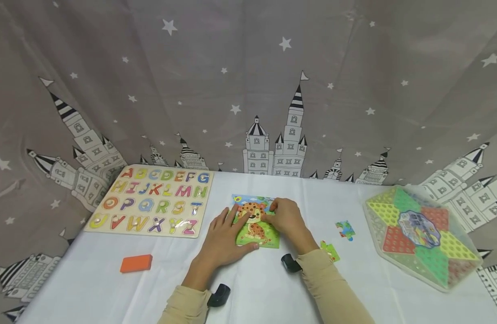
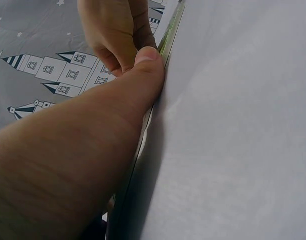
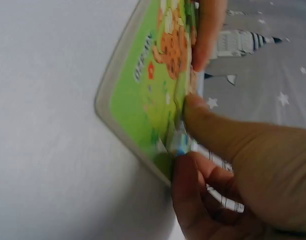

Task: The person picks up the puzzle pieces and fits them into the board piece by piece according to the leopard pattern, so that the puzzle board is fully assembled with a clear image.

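The leopard puzzle [image 1: 257, 233] is green near, blue far; left hand [image 1: 224, 236] spread on it, right hand [image 1: 289, 220] pinching a piece [image 3: 179, 142].

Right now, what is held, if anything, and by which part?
The right hand seems to pinch a puzzle piece by its edge; the left hand rests on the puzzle.
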A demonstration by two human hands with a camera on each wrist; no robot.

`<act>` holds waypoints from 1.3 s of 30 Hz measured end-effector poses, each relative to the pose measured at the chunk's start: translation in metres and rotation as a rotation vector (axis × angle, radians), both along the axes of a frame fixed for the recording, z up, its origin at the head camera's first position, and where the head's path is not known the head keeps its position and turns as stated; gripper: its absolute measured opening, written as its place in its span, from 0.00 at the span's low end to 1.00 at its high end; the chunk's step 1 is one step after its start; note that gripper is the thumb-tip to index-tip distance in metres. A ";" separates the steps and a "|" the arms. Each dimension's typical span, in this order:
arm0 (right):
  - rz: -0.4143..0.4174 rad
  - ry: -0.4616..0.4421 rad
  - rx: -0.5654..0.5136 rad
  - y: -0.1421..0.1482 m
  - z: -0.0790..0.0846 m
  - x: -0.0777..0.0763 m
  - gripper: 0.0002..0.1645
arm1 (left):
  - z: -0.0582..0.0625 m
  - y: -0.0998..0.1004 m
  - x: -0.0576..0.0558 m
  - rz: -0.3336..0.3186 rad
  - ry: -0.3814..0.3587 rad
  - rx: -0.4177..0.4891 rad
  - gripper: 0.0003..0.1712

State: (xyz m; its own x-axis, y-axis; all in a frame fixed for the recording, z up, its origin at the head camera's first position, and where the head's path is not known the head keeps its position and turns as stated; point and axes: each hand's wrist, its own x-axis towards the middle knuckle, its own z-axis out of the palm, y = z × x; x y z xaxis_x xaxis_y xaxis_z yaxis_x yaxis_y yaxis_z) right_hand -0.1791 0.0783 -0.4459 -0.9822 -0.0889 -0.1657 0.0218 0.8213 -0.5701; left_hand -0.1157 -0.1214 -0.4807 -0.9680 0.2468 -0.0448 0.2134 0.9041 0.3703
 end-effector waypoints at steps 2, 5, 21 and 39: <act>-0.017 -0.006 -0.040 0.011 0.000 0.004 0.22 | -0.001 0.000 0.000 -0.002 -0.007 -0.002 0.53; -0.070 -0.008 -0.092 0.044 0.002 0.011 0.22 | -0.002 0.000 0.000 -0.009 -0.013 0.001 0.54; 0.077 0.003 0.132 0.189 0.019 0.033 0.35 | 0.002 -0.003 -0.001 -0.007 0.001 0.006 0.53; -0.003 -0.096 0.162 0.192 0.019 0.033 0.28 | 0.002 0.000 -0.001 -0.001 0.002 0.018 0.52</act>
State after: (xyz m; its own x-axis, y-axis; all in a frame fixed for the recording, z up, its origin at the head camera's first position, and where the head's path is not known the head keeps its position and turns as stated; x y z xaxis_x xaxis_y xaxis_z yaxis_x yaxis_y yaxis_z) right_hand -0.1459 0.2700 -0.4272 -0.9614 -0.0509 -0.2705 0.0719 0.9021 -0.4254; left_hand -0.1164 -0.1215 -0.4783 -0.9678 0.2488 -0.0385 0.2152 0.8972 0.3856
